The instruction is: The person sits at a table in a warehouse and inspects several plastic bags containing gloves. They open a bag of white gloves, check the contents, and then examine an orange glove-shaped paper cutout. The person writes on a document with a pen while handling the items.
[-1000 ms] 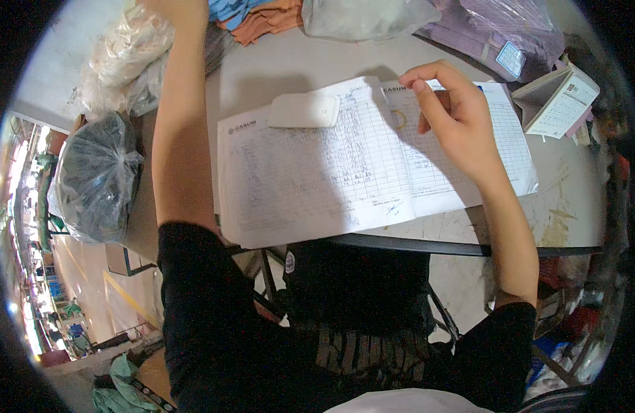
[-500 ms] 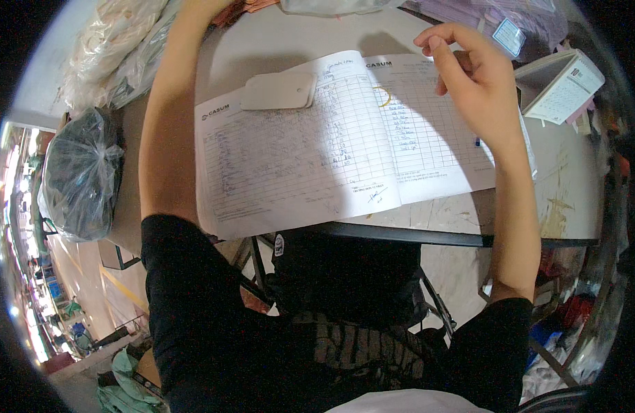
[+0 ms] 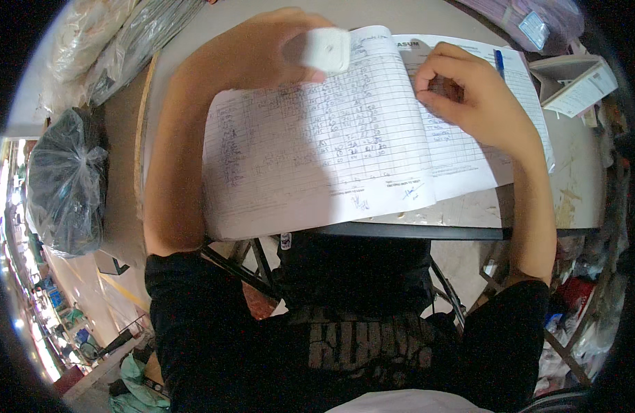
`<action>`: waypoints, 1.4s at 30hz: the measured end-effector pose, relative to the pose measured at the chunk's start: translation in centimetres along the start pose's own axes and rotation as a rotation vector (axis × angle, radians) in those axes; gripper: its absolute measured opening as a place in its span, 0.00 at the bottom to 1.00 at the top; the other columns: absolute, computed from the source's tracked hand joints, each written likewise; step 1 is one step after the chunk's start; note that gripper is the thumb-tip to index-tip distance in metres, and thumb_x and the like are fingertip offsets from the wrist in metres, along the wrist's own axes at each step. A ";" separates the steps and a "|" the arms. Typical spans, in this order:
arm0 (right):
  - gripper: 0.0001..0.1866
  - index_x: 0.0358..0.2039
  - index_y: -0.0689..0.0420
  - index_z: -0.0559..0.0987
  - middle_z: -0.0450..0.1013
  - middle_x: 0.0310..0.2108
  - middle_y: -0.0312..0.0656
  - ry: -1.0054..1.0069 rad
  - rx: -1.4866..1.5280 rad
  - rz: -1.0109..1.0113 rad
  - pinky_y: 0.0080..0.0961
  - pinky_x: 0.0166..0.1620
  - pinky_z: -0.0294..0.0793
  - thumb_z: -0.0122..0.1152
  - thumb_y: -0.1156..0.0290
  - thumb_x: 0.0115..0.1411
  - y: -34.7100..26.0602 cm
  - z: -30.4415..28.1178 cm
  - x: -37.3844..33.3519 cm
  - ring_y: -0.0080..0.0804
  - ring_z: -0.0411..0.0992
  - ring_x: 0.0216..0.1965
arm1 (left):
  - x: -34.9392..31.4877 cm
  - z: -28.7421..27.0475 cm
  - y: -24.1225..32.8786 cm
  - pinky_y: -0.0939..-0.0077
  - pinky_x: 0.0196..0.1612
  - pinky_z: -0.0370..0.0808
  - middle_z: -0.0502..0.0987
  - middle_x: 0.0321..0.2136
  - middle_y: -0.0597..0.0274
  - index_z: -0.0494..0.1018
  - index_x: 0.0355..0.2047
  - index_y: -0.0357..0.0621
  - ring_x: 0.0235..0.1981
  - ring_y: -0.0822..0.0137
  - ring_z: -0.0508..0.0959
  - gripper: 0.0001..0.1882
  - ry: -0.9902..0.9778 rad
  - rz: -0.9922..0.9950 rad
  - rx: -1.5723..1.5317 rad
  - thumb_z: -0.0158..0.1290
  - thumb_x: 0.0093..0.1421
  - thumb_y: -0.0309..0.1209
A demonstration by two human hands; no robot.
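Observation:
An open book of ruled forms (image 3: 297, 175), its pages filled with handwriting, lies on the table in front of me. My left hand (image 3: 262, 51) is closed around white rounded-corner tags (image 3: 329, 49) above the top of the left page; a small hole shows near their end. Over the right page (image 3: 462, 162), my right hand (image 3: 472, 96) has its fingers curled in, thumb and forefinger tips close together at the fold between the pages. Whether they pinch any paper is unclear. A blue pen (image 3: 499, 63) lies on the right page, just beyond that hand.
A standing desk calendar (image 3: 579, 86) is at the right, near a purple bundle in plastic (image 3: 520, 17). Clear plastic bags (image 3: 124, 51) lie at the far left, with a tied bag of dark stuff (image 3: 69, 182) below them. The table's dark front edge (image 3: 400, 231) runs before me.
My left hand has come back from the far edge and picked the white tags up off the left page. My right hand has lowered toward the fold, its fingers curling in.

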State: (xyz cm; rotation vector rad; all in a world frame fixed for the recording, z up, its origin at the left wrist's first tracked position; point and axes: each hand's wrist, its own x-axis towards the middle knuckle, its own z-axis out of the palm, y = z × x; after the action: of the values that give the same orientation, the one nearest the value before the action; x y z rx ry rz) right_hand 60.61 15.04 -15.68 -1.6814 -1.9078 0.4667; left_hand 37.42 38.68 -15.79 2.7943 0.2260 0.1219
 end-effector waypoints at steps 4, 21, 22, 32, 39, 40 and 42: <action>0.07 0.34 0.61 0.75 0.68 0.33 0.38 -0.043 -0.009 -0.010 0.24 0.33 0.67 0.65 0.77 0.60 0.0 -0.2 0.3 0.24 0.66 0.28 | 0.4 -0.9 0.6 0.65 0.58 0.73 0.78 0.53 0.49 0.72 0.62 0.47 0.53 0.54 0.79 0.31 0.041 -0.093 -0.114 0.65 0.59 0.41; 0.07 0.36 0.61 0.73 0.66 0.32 0.39 -0.067 -0.042 -0.028 0.24 0.32 0.67 0.63 0.77 0.61 0.4 -0.4 0.1 0.25 0.66 0.28 | 0.8 -2.2 0.7 0.67 0.56 0.71 0.80 0.47 0.51 0.75 0.49 0.45 0.51 0.57 0.77 0.17 -0.059 -0.127 -0.176 0.57 0.67 0.42; 0.07 0.37 0.60 0.72 0.65 0.33 0.37 -0.062 -0.037 -0.032 0.22 0.34 0.66 0.61 0.78 0.62 0.5 -0.5 0.0 0.23 0.65 0.30 | 0.8 -2.2 0.6 0.66 0.56 0.71 0.79 0.47 0.51 0.75 0.49 0.45 0.51 0.57 0.77 0.18 -0.076 -0.165 -0.150 0.58 0.67 0.43; 0.05 0.41 0.58 0.74 0.67 0.32 0.31 0.183 -0.206 0.177 0.18 0.35 0.65 0.57 0.70 0.71 5.2 -6.7 -2.3 0.17 0.64 0.33 | 0.5 -2.2 -1.4 0.67 0.60 0.69 0.77 0.54 0.51 0.74 0.55 0.43 0.57 0.57 0.74 0.25 -0.107 -0.121 -0.227 0.60 0.66 0.47; 0.28 0.36 0.60 0.78 0.73 0.25 0.44 0.019 -0.421 0.988 0.31 0.26 0.68 0.53 0.43 0.71 7.4 -7.5 -2.9 0.32 0.72 0.23 | 0.1 -2.6 -0.6 0.67 0.62 0.68 0.77 0.55 0.51 0.74 0.56 0.43 0.59 0.57 0.74 0.23 -0.109 -0.127 -0.146 0.58 0.67 0.44; 0.27 0.37 0.61 0.78 0.72 0.25 0.42 0.013 -0.495 0.860 0.29 0.28 0.67 0.53 0.45 0.72 7.5 -7.2 -2.7 0.29 0.70 0.25 | 0.2 -2.5 -0.5 0.67 0.62 0.68 0.77 0.55 0.51 0.74 0.56 0.43 0.59 0.57 0.74 0.23 -0.104 -0.139 -0.140 0.58 0.67 0.44; 0.24 0.38 0.61 0.77 0.69 0.24 0.38 -0.021 -0.630 0.575 0.26 0.32 0.65 0.53 0.49 0.73 7.6 -6.1 -2.0 0.25 0.66 0.29 | 0.4 -2.4 -0.4 0.67 0.62 0.68 0.77 0.55 0.51 0.74 0.56 0.43 0.59 0.57 0.74 0.22 -0.095 -0.167 -0.127 0.58 0.67 0.43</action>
State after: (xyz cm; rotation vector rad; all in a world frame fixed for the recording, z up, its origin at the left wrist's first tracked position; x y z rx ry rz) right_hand 70.49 13.72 -15.70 -2.6624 -1.6531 0.0759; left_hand 37.50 39.86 -13.62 2.6338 0.4113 -0.0357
